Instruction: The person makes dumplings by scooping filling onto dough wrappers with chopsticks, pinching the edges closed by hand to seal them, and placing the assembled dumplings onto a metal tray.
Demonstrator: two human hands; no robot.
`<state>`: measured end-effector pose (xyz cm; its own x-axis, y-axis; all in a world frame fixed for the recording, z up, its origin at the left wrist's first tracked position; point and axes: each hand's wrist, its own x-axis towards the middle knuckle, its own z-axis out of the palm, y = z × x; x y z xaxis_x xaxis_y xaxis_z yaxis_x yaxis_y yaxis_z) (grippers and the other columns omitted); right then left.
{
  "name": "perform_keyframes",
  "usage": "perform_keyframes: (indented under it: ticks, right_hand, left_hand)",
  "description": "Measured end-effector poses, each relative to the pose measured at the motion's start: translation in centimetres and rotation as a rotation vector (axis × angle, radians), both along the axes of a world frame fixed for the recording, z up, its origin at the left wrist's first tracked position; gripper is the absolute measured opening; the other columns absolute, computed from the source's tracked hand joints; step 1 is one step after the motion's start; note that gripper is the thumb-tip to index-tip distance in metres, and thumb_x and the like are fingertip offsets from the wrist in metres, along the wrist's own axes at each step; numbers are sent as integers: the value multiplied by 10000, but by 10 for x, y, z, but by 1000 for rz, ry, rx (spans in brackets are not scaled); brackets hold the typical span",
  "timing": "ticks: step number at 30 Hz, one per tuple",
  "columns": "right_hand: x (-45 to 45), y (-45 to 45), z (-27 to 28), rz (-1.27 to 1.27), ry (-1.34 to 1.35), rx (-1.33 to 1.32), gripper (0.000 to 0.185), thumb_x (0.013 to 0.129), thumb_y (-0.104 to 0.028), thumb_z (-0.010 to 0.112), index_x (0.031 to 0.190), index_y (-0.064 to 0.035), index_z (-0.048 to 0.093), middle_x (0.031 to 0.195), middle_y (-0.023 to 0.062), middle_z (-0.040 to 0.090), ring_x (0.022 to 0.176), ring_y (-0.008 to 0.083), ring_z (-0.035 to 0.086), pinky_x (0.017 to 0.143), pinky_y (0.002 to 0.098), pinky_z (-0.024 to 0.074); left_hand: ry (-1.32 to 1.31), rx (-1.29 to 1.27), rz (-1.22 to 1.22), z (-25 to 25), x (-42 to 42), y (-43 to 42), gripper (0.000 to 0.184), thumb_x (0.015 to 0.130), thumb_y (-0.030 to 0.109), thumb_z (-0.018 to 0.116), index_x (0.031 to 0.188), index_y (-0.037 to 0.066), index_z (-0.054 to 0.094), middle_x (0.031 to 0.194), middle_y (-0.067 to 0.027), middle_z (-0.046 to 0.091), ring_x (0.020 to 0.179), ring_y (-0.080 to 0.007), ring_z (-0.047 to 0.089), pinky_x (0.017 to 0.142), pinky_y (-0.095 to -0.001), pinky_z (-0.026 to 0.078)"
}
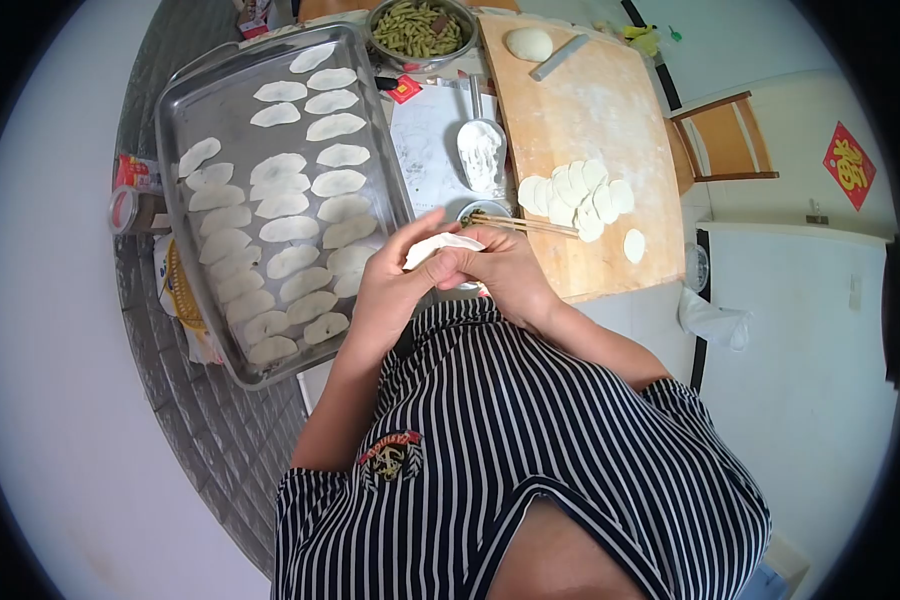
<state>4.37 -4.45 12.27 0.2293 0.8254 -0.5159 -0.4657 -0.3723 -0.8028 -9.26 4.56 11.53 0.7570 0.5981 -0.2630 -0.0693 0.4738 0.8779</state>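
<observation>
A white folded dumpling (pixel 440 247) is held between my two hands, in front of my striped shirt. My left hand (pixel 407 262) cups it from the left, thumb pressed against its edge. From the right, the fingers of my right hand (pixel 500 268) pinch the same dumpling. Just behind the hands sits a small bowl (pixel 483 208), partly hidden, with chopsticks (pixel 535 226) lying across it toward the board. Rows of folded dumplings (pixel 290 229) lie on a large metal tray (pixel 397 170) at left. Round dough wrappers (pixel 580 192) overlap in a pile on the wooden board (pixel 590 110).
A metal scoop (pixel 481 155) with white flour lies on paper between tray and board. Behind stands a bowl of green pods (pixel 417 32). A dough ball (pixel 529 43) and a grey rod (pixel 560 57) rest on the board's far end. A wooden chair (pixel 727 138) stands right.
</observation>
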Motion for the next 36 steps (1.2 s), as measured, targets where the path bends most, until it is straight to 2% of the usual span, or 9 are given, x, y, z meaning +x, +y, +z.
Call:
perform_keyframes:
  ticks: [6, 13, 15, 19, 22, 25, 31, 35, 36]
  right_hand:
    - [-6, 9, 3, 40, -11, 39, 303, 997, -187, 533, 1174, 49, 598, 970, 134, 697, 875, 162, 687, 806, 271, 568]
    - [-5, 17, -2, 89, -77, 2, 332, 1021, -217, 477, 1165, 57, 598, 996, 159, 692, 878, 205, 697, 818, 308, 577]
    - [-3, 19, -2, 92, -50, -12, 331, 1021, -217, 477, 1159, 57, 599, 994, 160, 692, 871, 207, 698, 812, 310, 579]
    - [-5, 21, -5, 88, -37, -73, 326, 1012, -207, 502, 1169, 59, 604, 1017, 148, 688, 859, 183, 693, 771, 280, 576]
    - [-4, 23, -11, 64, -41, -85, 321, 1010, -215, 508, 1148, 60, 601, 996, 144, 686, 850, 181, 689, 768, 279, 573]
    - [2, 15, -25, 25, -32, -80, 316, 1010, -222, 509, 1148, 54, 578, 964, 125, 671, 838, 175, 676, 776, 277, 566]
    - [9, -3, -33, -37, -90, -131, 304, 1014, -202, 498, 1179, 44, 570, 980, 102, 662, 846, 160, 659, 791, 272, 553]
    - [22, -17, -33, -54, -107, -117, 272, 1010, -188, 504, 1160, 20, 592, 980, 90, 670, 867, 156, 658, 828, 297, 550]
    - [28, -23, -36, -101, -144, -98, 270, 1009, -212, 507, 1117, 15, 607, 928, 88, 671, 820, 153, 660, 780, 282, 549]
  left_hand:
    - [19, -7, 35, -24, -7, 10, 344, 957, 190, 609, 1213, -40, 609, 1068, -108, 680, 942, -144, 638, 854, -261, 501]
    - [146, -39, -1, -31, -16, 20, 358, 987, 255, 558, 1179, -40, 624, 1082, -109, 673, 970, -153, 638, 876, -281, 501]
    - [-48, -301, 31, -24, -16, 23, 456, 1012, 339, 488, 1181, -72, 590, 1109, -128, 659, 986, -185, 650, 896, -320, 509]
    - [-66, -371, -2, -44, -22, 27, 502, 1027, 373, 424, 1205, -82, 542, 1183, -158, 625, 1053, -250, 641, 931, -375, 507]
    - [-236, -652, 80, -54, -21, 32, 515, 1022, 380, 430, 1234, -84, 505, 1214, -193, 600, 1123, -289, 607, 978, -412, 492]
    - [-103, -720, 222, -73, -24, 45, 477, 1018, 356, 449, 1216, -75, 501, 1206, -191, 603, 1108, -287, 614, 995, -429, 491]
    - [-42, -432, 367, -99, -26, 132, 328, 977, 188, 531, 1190, -61, 506, 1174, -183, 609, 1063, -294, 637, 1003, -432, 489]
    - [115, -175, 431, -123, -37, 233, 381, 974, 188, 512, 1293, -13, 458, 1216, -182, 593, 1135, -295, 582, 1018, -405, 442]
    - [174, -68, 496, -130, -45, 252, 413, 966, 176, 521, 1322, -16, 437, 1229, -179, 581, 1138, -282, 572, 1018, -399, 438]
